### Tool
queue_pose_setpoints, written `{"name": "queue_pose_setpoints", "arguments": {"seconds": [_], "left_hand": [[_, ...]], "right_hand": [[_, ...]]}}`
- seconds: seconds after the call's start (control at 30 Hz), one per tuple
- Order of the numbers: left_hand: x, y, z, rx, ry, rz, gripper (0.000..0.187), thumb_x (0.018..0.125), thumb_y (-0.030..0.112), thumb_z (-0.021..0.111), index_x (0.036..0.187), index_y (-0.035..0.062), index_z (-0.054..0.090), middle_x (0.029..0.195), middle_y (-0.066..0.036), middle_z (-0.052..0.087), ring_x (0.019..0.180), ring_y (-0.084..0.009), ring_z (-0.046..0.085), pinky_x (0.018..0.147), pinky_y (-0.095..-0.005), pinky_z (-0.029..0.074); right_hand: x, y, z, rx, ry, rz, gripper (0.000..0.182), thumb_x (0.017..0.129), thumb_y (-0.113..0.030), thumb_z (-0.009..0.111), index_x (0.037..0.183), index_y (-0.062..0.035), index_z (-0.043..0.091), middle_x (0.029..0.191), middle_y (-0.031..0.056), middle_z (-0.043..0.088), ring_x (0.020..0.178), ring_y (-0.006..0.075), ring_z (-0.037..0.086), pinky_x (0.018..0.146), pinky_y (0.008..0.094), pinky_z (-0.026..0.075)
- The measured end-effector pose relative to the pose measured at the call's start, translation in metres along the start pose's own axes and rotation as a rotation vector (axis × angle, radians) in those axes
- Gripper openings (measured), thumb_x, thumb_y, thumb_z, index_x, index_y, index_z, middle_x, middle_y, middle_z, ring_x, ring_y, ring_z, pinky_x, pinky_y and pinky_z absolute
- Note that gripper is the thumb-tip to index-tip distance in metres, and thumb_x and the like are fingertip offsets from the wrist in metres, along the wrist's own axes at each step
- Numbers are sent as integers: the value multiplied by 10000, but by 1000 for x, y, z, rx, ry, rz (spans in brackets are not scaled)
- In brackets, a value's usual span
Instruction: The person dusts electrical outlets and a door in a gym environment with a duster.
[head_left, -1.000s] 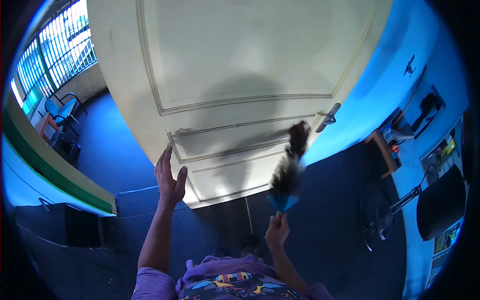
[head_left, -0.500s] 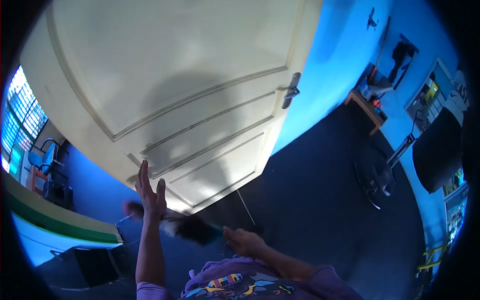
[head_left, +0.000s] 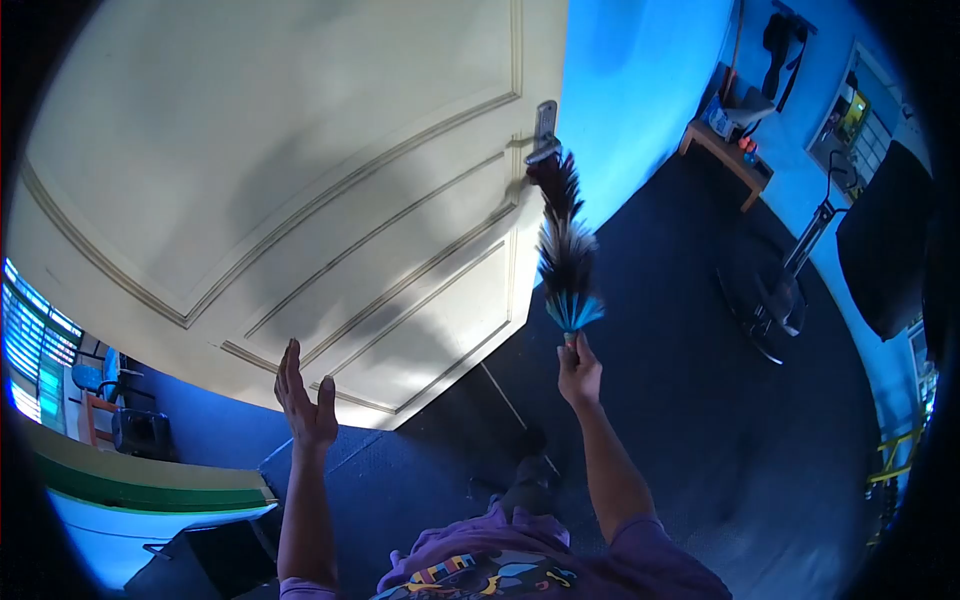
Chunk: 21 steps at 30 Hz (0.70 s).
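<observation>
My right hand [head_left: 580, 372] is closed round the handle of a feather duster [head_left: 567, 245], held upright in front of me. Its feathers run from turquoise at the base through black and white to dark red at the tip. That tip overlaps the metal door handle [head_left: 545, 130] in this view. A cream panelled door [head_left: 330, 200] stands ajar and fills the upper left. Near its lower edge my left hand [head_left: 308, 402] is raised, empty, with fingers stretched and thumb apart.
A wooden table [head_left: 728, 160] with things on it stands by the blue wall [head_left: 640, 110]. To the right is a black-based exercise machine [head_left: 785, 290]. A black box-like case [head_left: 205, 560] sits lower left, near the green-edged wall [head_left: 150, 490]. Chairs [head_left: 95, 380] show beyond the door.
The feather duster has swung from low beside my left hand up and right to the door handle, my right hand rising with it. The view has shifted, and the door appears further left.
</observation>
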<state>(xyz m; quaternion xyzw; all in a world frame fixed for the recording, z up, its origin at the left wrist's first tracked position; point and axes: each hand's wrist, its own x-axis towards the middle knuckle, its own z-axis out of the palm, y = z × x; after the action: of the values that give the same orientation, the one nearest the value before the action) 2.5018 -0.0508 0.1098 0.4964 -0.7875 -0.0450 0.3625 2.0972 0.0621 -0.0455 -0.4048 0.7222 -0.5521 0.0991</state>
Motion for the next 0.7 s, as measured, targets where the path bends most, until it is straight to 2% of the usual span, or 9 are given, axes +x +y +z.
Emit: {"name": "queue_pose_setpoints", "arguments": {"seconds": [0.1,0.13,0.17,0.23,0.3,0.4,0.47,0.6,0.7], "left_hand": [[4,6,12,1,-39,5,675,968,391,536,1485,0,349,1482,-223,421,1363,-390,388,1127,-509,255],[8,10,15,9,-54,7,675,968,391,536,1485,0,349,1482,-223,421,1363,-390,388,1127,-509,255],[11,15,19,-20,-54,-4,666,971,381,537,1484,-2,350,1479,-222,425,1363,-391,389,1126,-509,257],[7,16,22,-37,-52,-24,658,974,371,539,1482,-3,351,1477,-222,428,1363,-393,391,1124,-509,259],[6,3,33,-17,-35,49,649,975,355,547,1481,-1,352,1473,-218,434,1354,-392,402,1120,-507,266],[-9,-11,47,-41,-57,-127,646,971,355,566,1471,2,362,1453,-223,448,1325,-394,431,1099,-502,299],[-20,-26,54,-60,-105,-202,656,969,375,569,1469,4,364,1427,-228,463,1308,-406,439,1089,-505,313],[-36,-32,68,-117,-169,-298,646,972,397,558,1470,27,378,1430,-244,454,1320,-408,433,1095,-510,313],[-41,-35,84,-247,-152,-357,640,972,399,558,1465,28,389,1450,-245,442,1351,-409,409,1116,-486,311]], "right_hand": [[-27,7,32,-33,-11,-122,386,927,-44,633,1305,-33,558,951,119,692,887,181,686,738,311,519],[-33,-5,42,59,43,-36,331,942,-73,622,1265,-23,570,971,143,693,902,256,704,744,338,523],[-43,-2,48,60,33,-22,331,942,-73,622,1265,-23,570,971,143,693,902,256,704,744,338,523],[-63,0,61,59,-127,148,365,932,-143,634,1276,-40,565,921,221,675,869,407,680,735,437,535],[-114,-11,72,114,-329,171,350,945,-165,616,1270,-44,568,916,229,675,861,416,677,706,451,532],[-181,-41,58,191,-471,120,335,944,-172,612,1253,-47,582,895,221,676,860,419,675,693,451,531],[-185,-33,33,-9,-382,42,329,935,-151,612,1245,-41,588,880,219,670,846,408,680,695,445,532],[-100,-26,4,23,-253,162,153,931,-83,599,1072,-25,590,829,179,645,754,324,672,682,352,508],[-51,-21,-5,61,-205,47,97,936,-87,594,1000,-21,564,807,159,636,724,261,651,672,338,493]]}}
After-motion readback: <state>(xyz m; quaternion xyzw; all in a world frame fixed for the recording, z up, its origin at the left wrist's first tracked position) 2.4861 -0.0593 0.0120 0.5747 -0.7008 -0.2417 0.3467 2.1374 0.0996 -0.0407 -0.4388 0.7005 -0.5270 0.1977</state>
